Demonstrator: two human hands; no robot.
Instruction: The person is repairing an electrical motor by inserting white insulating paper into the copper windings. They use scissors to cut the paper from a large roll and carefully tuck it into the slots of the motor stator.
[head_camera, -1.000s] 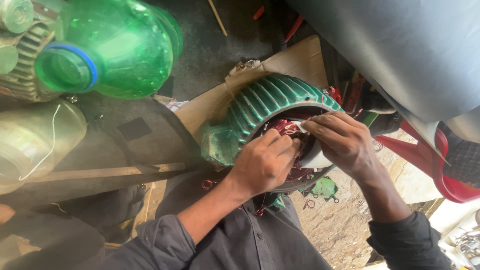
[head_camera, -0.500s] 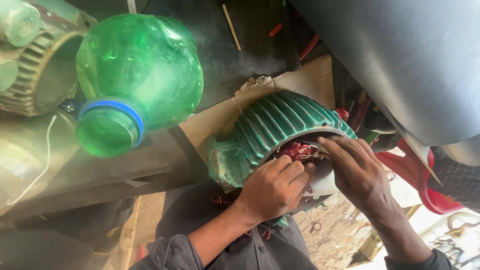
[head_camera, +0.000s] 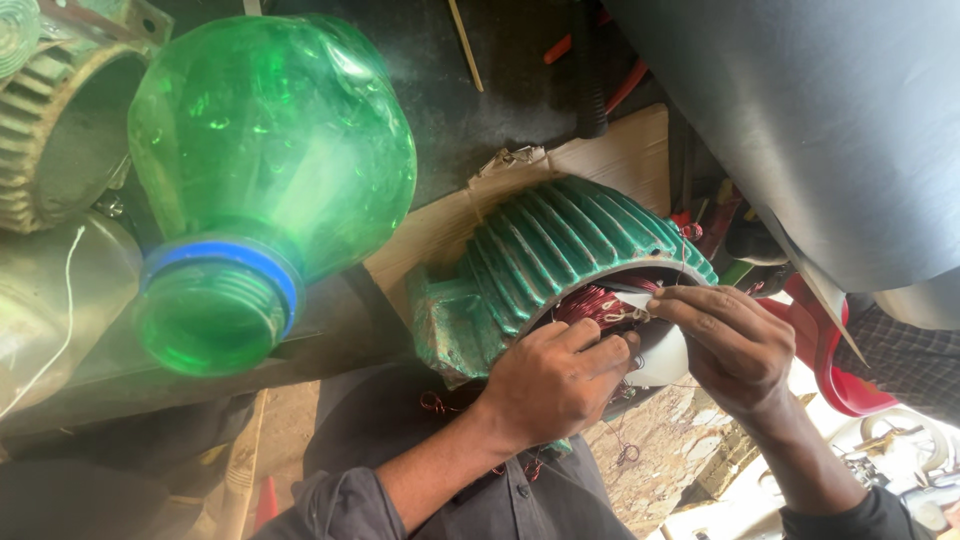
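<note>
While left hand (head_camera: 555, 380) grips the green motor housing (head_camera: 545, 260) rim at 6 o'clock, right hand (head_camera: 735, 345) pinches white thread (head_camera: 625, 315) over red windings (head_camera: 590, 303); green bottle (head_camera: 265, 170) at 10 o'clock.

Repair workshop: green motor housing (head_camera: 560, 260) with copper windings (head_camera: 590, 302) on cardboard (head_camera: 600, 160); second housing (head_camera: 50, 130) far left.

Two bare hands, no gloves or rings; dark grey buttoned shirt; sleeves rolled at forearms
</note>
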